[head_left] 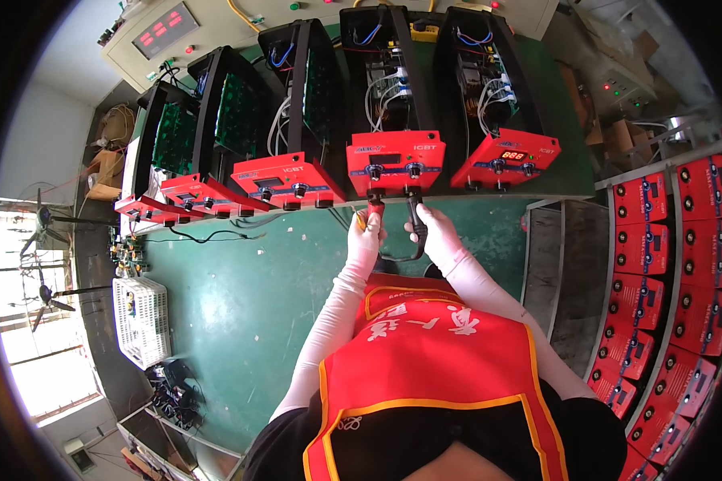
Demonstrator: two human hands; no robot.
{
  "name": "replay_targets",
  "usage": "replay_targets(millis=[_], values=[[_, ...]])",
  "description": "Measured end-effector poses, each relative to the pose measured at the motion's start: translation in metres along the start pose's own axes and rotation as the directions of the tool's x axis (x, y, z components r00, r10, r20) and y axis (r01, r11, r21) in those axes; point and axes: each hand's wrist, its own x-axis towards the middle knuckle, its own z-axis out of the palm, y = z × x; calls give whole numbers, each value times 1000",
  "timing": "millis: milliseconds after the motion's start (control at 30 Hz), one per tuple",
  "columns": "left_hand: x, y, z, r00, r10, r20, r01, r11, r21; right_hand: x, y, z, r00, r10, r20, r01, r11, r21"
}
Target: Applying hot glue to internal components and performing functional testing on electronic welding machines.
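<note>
A red connector [377,206] is gripped in the fingers of the left hand [366,235], and a black connector [415,210] is held by the curled right hand [437,230]. The hands are kept slightly apart, just below the red front panel [395,159] of the fourth machine from the left. Both connectors are brought up to the lower sockets of that panel; how far they are seated cannot be told. A black cable [407,256] is looped below the hands. Five open-topped machines are lined up on the green desk [568,148], and a red display [513,156] is lit on the rightmost one. More red-fronted units [641,248] are stacked at the right, and a white crate [142,325] is placed at the left.
</note>
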Motion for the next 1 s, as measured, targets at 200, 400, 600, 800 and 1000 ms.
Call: replay_targets(millis=[200, 400, 600, 800, 1000], values=[[2, -2, 2, 1000, 19, -22, -18, 997, 71, -3, 5, 10, 993, -3, -121, -3, 999, -51], [9, -15, 4, 994, 98, -54, -95, 993, 67, 1, 6, 8, 992, 29, -121, -34, 999, -37], [9, 10, 17, 996, -16, -90, 13, 999, -42, 3, 7, 7, 990, 30, -136, -37, 998, -55], [15, 0, 25, 976, 34, -217, -40, 999, -24, 4, -1, 23, 977, 35, -212, -56, 994, -90], [21, -14, 16, 967, 147, -207, -131, 987, 88, 6, 10, 22, 986, -67, -150, 55, 995, -86]])
